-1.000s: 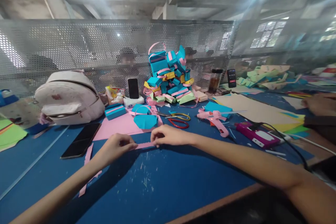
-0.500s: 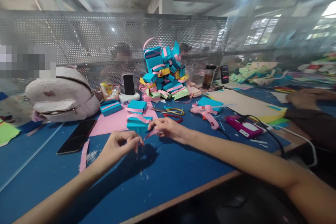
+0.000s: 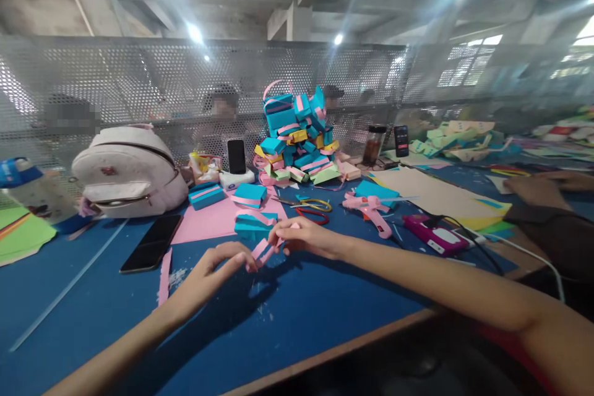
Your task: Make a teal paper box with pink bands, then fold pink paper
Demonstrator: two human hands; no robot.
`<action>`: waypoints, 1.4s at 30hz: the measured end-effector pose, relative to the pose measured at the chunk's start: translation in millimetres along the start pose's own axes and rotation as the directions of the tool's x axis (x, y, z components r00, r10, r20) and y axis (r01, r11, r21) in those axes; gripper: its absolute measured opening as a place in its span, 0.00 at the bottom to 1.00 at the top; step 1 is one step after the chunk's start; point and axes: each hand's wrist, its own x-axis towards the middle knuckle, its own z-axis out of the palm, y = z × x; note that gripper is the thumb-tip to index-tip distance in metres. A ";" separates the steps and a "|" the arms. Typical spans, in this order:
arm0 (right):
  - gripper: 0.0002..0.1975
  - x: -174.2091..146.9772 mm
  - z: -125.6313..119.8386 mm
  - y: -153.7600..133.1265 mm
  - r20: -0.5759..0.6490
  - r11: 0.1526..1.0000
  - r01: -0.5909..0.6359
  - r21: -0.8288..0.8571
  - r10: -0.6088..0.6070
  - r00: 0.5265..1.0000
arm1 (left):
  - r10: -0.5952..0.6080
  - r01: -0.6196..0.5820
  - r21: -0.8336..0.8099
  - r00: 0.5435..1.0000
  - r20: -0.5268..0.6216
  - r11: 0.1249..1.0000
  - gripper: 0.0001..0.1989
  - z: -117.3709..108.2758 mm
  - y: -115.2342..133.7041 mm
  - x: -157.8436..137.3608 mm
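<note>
Between my hands a narrow pink paper strip (image 3: 263, 252) is bent into a loop, just above the blue table. My left hand (image 3: 224, 262) pinches its left end between thumb and fingertips. The other end is gripped by my right hand (image 3: 301, 237), fingers curled over it. Right behind them stands a small blue paper box (image 3: 250, 227) with a pink band. A second blue box (image 3: 249, 195) lies behind that one, on a pink sheet (image 3: 199, 223). Scissors (image 3: 313, 204) with red and yellow handles rest behind my right hand.
Blue and pink paper boxes form a tall pile (image 3: 297, 142) at the back. A pink glue gun (image 3: 371, 207) and a magenta device (image 3: 436, 235) lie to the right, with cables. A black phone (image 3: 151, 244) and white backpack (image 3: 132, 170) are leftward. A co-worker's hands (image 3: 538, 192) are far right.
My hands have come closer together, and the pink strip now shows as a loop between them. The whole view has shifted slightly, moving things right and down.
</note>
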 end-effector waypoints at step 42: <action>0.19 8.7 -7.4 37.2 0.030 0.754 -0.033 -0.656 0.070 0.997 | 0.351 -0.405 0.366 0.913 0.209 0.838 0.17 15.1 -70.7 5.3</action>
